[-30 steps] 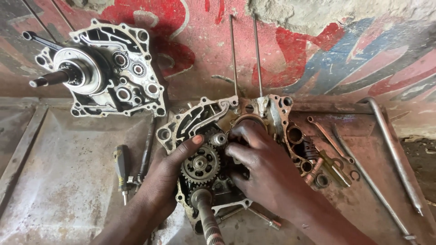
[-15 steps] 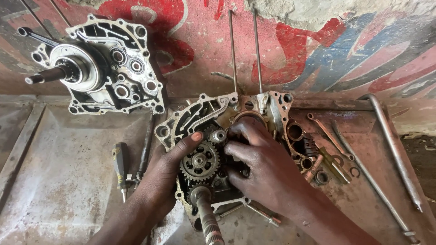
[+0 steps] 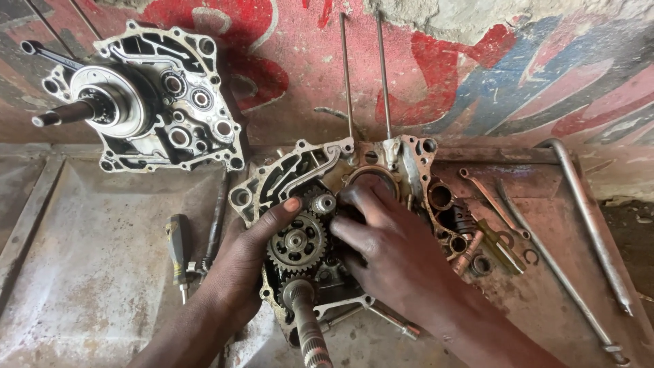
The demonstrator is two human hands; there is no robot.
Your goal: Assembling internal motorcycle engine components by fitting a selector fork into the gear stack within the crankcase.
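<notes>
An open engine crankcase half (image 3: 286, 170) lies on a rusty metal tray (image 3: 88, 272), with a dark gear cluster (image 3: 297, 242) and a splined shaft (image 3: 310, 327) sticking toward me. My left hand (image 3: 242, 262) rests on the case's left side, thumb tip touching the big gear's edge. My right hand (image 3: 392, 249) covers the case's right side, fingers curled down beside the gears and a round bore (image 3: 373, 178). Whatever the right fingers grip is hidden. Two long studs (image 3: 346, 75) rise from the case's top.
The other crankcase half (image 3: 160, 102) with its crankshaft leans against the painted wall at upper left. A screwdriver (image 3: 178, 252) lies left of my left hand. Spanners, small rings and long rods (image 3: 586, 218) lie on the tray to the right.
The view has shifted slightly. My left thumb has slid a little along the big gear; my right hand stays over the case's right side.
</notes>
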